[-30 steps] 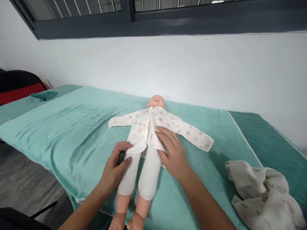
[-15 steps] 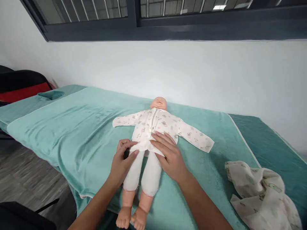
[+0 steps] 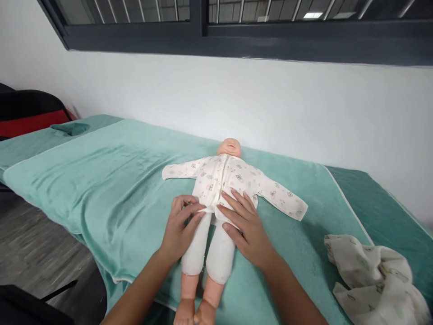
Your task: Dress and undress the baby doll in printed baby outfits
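Observation:
A baby doll (image 3: 230,147) lies on its back, dressed in a white patterned baby shirt (image 3: 233,174) with its front closed down the middle. The sleeves spread out to both sides. White padded legs (image 3: 219,257) show below the hem and end in bare plastic feet. My left hand (image 3: 184,228) is at the hem on the left, its thumb and index fingertips pinched on the cloth. Over the lower right front of the shirt rests my right hand (image 3: 245,228), open, with fingers spread flat and the thumb on the doll's upper leg.
A green blanket (image 3: 135,158) covers the bed under the doll. Crumpled patterned cloth (image 3: 379,280) lies at the lower right. Behind the bed rise a white wall (image 3: 270,104) and a dark-framed window (image 3: 203,40). A black and red chair (image 3: 34,115) stands at the far left.
The view has shifted a little, so the doll appears slightly farther right. My left thumb and index fingertips have come closer together at the hem. My right hand's fingers are spread wider.

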`<state>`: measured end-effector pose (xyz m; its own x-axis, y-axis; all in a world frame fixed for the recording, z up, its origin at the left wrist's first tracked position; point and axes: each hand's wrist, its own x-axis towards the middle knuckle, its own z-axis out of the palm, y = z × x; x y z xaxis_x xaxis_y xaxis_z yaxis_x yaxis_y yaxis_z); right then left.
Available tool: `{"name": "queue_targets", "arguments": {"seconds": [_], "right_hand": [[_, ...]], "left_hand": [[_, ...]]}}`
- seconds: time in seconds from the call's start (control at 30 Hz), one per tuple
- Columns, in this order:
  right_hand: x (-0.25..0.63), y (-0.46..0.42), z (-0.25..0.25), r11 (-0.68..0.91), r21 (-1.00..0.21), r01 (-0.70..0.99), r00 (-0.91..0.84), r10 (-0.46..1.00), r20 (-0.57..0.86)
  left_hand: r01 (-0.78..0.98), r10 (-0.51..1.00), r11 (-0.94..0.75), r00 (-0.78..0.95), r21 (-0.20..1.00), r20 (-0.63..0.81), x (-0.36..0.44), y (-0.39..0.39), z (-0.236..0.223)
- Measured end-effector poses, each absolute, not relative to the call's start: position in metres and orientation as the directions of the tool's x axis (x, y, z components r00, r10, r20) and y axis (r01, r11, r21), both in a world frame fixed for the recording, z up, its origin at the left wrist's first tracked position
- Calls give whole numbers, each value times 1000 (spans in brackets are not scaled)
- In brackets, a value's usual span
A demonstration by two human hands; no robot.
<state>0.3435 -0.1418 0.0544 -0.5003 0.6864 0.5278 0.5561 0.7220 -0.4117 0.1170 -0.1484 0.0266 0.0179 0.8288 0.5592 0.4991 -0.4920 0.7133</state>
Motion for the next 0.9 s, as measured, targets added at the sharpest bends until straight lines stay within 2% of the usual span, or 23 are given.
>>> {"name": "queue_targets", "arguments": {"seconds": [0.1, 0.2, 0.3, 0.4, 0.5, 0.7, 0.8, 0.9], "right_hand": [[344, -143, 53, 734, -496, 464, -466, 679, 568], [341, -142, 53, 715, -578, 395, -326, 697, 639], [334, -130, 60, 649, -622, 438, -178, 741, 648], [323, -99, 77, 523, -642, 561, -62, 799, 598], [311, -52, 98, 387, -637, 666, -3, 856, 517], [292, 17, 117, 100, -579, 809, 35, 975, 217], [292, 22, 111, 89, -608, 789, 59, 974, 219], [297, 19, 103, 145, -704, 695, 92, 953, 287]], "left_hand": [[428, 811, -558, 96, 711, 578, 113, -154, 27], [303, 847, -525, 102, 795, 521, 109, -153, 25], [118, 935, -324, -109, 939, 337, 108, -143, 23], [12, 964, -122, -237, 992, 121, 109, -126, 24], [76, 973, -74, -213, 994, 89, 111, -100, 29], [214, 986, -63, -139, 975, 94, 111, -52, 36], [238, 987, -62, -133, 969, 95, 111, -47, 35], [220, 987, -57, -132, 974, 88, 112, -50, 34]]}}
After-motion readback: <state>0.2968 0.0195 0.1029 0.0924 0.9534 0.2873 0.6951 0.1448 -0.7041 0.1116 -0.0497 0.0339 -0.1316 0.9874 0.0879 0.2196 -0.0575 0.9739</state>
